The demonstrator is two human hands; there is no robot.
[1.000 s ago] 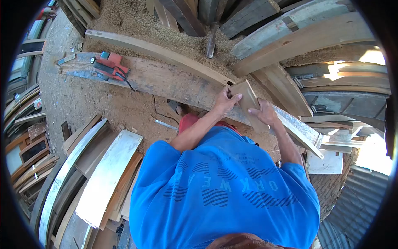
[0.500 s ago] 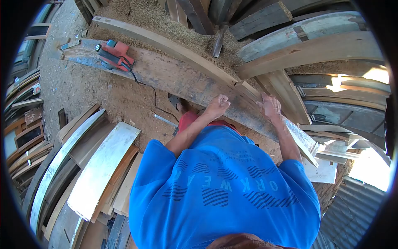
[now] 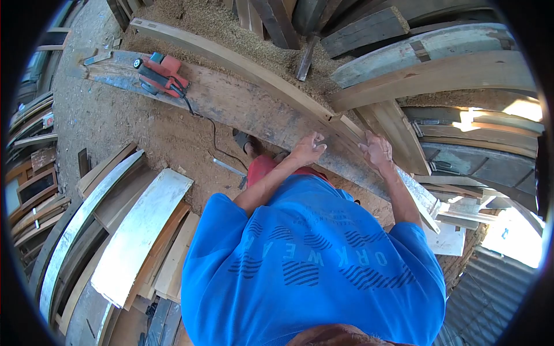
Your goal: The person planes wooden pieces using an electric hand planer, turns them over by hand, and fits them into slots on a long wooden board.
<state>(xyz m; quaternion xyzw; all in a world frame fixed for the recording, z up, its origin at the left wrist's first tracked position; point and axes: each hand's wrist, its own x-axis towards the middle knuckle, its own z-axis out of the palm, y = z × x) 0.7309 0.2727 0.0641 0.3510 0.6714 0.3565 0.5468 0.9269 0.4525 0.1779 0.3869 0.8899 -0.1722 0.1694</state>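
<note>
Reaching over the plank (image 3: 248, 108), left hand (image 3: 307, 151) and right hand (image 3: 377, 151) apart, fingers (image 3: 316, 138) apparently curled

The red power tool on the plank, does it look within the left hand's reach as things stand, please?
Probably, with a lean or sidestep: the red power tool lies well along the plank from the left hand, but nothing stands on the plank between them.

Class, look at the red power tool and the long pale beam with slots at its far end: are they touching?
Apart. In the head view, a strip of sawdust shows between the red power tool and the beam.
</note>
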